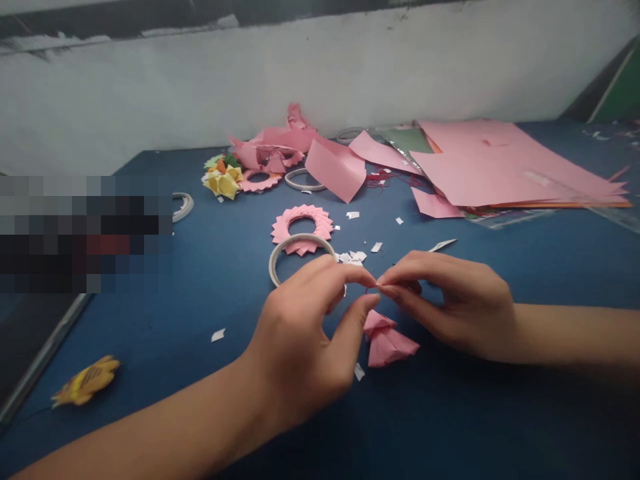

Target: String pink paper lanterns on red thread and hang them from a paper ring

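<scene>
In the middle of the table, my left hand and my right hand meet at the fingertips. A thin red thread shows between them, pinched by the right thumb and index finger. The left index finger is bent at the thread, with the thumb slightly below it. Just under the fingertips is a small folded pink paper piece, its top close to the thread. Beyond my left hand, a roll of tape partly overlaps a pleated pink paper ring.
Small white paper scraps lie scattered about. A pointed metal blade sticks out behind my right hand. Pink paper sheets are stacked at the back right, with a yellow paper flower at the back left. A yellow-orange paper figure lies front left.
</scene>
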`<action>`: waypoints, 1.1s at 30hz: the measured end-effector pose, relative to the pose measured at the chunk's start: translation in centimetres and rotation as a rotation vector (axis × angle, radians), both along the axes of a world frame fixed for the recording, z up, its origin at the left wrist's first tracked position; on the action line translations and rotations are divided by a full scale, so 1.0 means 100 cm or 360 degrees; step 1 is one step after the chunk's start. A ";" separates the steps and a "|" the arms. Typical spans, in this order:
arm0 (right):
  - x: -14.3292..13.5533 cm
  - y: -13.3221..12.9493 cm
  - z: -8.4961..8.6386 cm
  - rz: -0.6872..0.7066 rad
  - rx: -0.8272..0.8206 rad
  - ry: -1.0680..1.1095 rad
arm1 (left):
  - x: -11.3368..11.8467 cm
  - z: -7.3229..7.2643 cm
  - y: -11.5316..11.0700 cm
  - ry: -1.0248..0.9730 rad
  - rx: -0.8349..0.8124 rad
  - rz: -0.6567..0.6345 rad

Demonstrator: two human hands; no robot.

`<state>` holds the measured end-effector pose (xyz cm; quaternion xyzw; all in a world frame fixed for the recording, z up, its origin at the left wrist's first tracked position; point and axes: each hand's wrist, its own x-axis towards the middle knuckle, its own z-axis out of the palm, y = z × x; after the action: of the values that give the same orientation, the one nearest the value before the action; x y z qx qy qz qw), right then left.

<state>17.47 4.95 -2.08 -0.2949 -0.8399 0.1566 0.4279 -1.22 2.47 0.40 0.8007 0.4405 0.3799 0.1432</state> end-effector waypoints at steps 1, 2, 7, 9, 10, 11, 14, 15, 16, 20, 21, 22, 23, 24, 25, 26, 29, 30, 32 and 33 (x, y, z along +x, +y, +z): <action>0.000 0.000 0.000 0.0021 -0.0008 0.0009 | -0.001 -0.002 0.000 0.0066 0.0165 -0.0019; 0.000 -0.001 0.000 0.0040 -0.0011 0.0015 | -0.001 -0.004 0.000 0.0122 0.0282 -0.0029; 0.001 -0.001 -0.001 0.0066 0.0052 -0.0028 | -0.004 -0.007 0.003 0.0343 0.0573 -0.0050; 0.001 -0.001 -0.002 0.0059 0.0097 -0.0059 | -0.004 -0.006 0.004 0.0398 0.0602 -0.0075; 0.001 -0.001 -0.001 0.0059 0.0120 -0.0079 | -0.004 -0.006 0.004 0.0415 0.0599 -0.0084; 0.001 -0.001 -0.001 0.0057 0.0143 -0.0102 | -0.004 -0.006 0.004 0.0426 0.0594 -0.0094; 0.001 -0.001 0.000 0.0036 0.0204 -0.0148 | -0.003 -0.006 0.003 0.0420 0.0545 -0.0127; 0.001 -0.001 0.001 0.0035 0.0222 -0.0153 | -0.003 -0.005 0.002 0.0390 0.0485 -0.0140; 0.001 -0.001 0.002 0.0035 0.0241 -0.0151 | -0.002 -0.004 0.001 0.0341 0.0389 -0.0160; 0.001 0.000 0.003 0.0030 0.0341 -0.0131 | 0.000 0.002 -0.002 0.0028 -0.0212 -0.0249; 0.001 0.001 0.003 0.0021 0.0376 -0.0129 | 0.000 0.004 -0.002 -0.0043 -0.0347 -0.0253; 0.001 0.001 0.003 0.0017 0.0410 -0.0131 | 0.001 0.005 -0.002 -0.0103 -0.0468 -0.0245; 0.002 0.001 0.003 0.0013 0.0441 -0.0135 | 0.001 0.006 -0.002 -0.0152 -0.0582 -0.0226; 0.002 0.001 0.004 0.0005 0.0466 -0.0138 | 0.002 0.007 -0.001 -0.0195 -0.0693 -0.0207; 0.002 0.001 0.004 -0.0007 0.0481 -0.0139 | 0.002 0.008 -0.001 -0.0241 -0.0799 -0.0186; 0.002 0.001 0.004 -0.0015 0.0488 -0.0138 | 0.003 0.009 -0.001 -0.0282 -0.0903 -0.0175; 0.003 0.000 0.005 -0.0019 0.0474 -0.0118 | 0.004 0.011 -0.001 -0.0415 -0.1161 -0.0184; 0.003 0.000 0.005 -0.0007 0.0470 -0.0117 | 0.004 0.012 -0.002 -0.0464 -0.1225 -0.0185; 0.003 0.000 0.005 0.0008 0.0481 -0.0128 | 0.005 0.013 -0.002 -0.0544 -0.1345 -0.0190; 0.004 0.000 0.006 0.0013 0.0497 -0.0143 | 0.005 0.013 -0.002 -0.0585 -0.1397 -0.0191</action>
<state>17.84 4.93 -1.51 -0.2282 -0.8735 0.0125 0.4298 -0.69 2.32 1.73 0.6081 0.4796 0.2843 0.5652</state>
